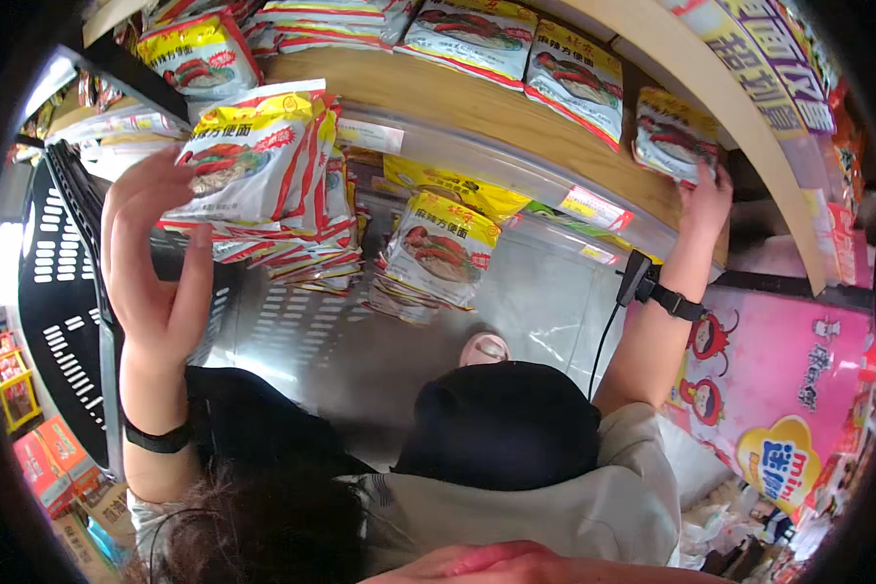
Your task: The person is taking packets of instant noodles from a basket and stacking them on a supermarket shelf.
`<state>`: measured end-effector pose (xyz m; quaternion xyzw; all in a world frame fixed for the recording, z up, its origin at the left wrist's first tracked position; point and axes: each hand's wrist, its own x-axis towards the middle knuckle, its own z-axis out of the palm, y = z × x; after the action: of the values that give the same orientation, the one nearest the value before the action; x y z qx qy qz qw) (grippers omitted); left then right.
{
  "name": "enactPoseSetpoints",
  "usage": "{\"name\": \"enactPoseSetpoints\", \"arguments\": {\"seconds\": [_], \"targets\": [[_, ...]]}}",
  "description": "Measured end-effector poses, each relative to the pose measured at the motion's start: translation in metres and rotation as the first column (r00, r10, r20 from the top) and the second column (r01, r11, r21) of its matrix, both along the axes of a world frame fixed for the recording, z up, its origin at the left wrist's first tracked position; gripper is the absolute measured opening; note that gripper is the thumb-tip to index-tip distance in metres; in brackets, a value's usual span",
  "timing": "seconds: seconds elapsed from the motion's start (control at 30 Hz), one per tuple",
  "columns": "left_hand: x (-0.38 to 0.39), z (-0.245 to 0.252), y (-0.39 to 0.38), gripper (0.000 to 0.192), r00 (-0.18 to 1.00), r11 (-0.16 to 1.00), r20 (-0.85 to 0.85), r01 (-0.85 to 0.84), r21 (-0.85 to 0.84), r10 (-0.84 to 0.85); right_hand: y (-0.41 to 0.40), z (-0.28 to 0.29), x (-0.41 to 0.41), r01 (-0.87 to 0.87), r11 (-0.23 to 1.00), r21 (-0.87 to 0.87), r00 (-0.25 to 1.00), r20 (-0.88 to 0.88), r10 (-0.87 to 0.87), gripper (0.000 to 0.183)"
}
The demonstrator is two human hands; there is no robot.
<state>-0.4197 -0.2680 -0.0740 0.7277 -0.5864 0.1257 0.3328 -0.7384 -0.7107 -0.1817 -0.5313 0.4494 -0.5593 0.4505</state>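
My right hand (pixel 704 197) grips the lower edge of a white, yellow and red noodle packet (pixel 675 135) at the right end of the wooden shelf (pixel 482 91). At the left, my left hand (pixel 153 255) is raised with thumb and fingers apart, beside a tall stack of similar noodle packets (pixel 241 164); whether its fingertips touch the stack is unclear. A smaller stack of noodle packets (pixel 445 252) stands below the shelf edge in the middle. More packets lie on the shelf, among them one noodle packet (pixel 577 80) left of my right hand.
A black plastic shopping basket (pixel 66 292) stands at the left. Clear price-tag rails run along the shelf edge (pixel 482 164). A pink printed display box (pixel 781 372) is at the right. Another person's hands (pixel 496 562) show at the bottom edge. My knees are over the tiled floor (pixel 379 372).
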Motion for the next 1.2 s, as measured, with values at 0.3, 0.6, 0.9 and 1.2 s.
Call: {"name": "enactPoseSetpoints", "arguments": {"seconds": [0.3,0.6,0.9,1.2], "targets": [[0.008,-0.022,-0.003,0.037,0.997,0.995,-0.062,-0.031,0.097,0.037,0.009,-0.002,0.011,-0.023,0.98,0.196,0.805,-0.578,0.135,0.046],[0.01,-0.034,-0.007,0.035,0.995,0.983,0.059,-0.092,0.16,0.083,0.2,0.042,0.077,-0.832,0.553,0.05,0.409,-0.618,0.671,0.02],[0.009,-0.026,-0.01,0.034,0.996,0.987,0.085,-0.044,0.157,0.031,0.203,-0.102,0.079,-0.366,0.432,0.825,0.363,-0.301,0.882,0.036],[0.005,-0.028,-0.012,0.03,0.998,0.991,0.051,-0.031,0.13,0.024,0.202,-0.084,0.07,-0.662,0.291,0.691,0.379,-0.026,0.925,0.024]]}}
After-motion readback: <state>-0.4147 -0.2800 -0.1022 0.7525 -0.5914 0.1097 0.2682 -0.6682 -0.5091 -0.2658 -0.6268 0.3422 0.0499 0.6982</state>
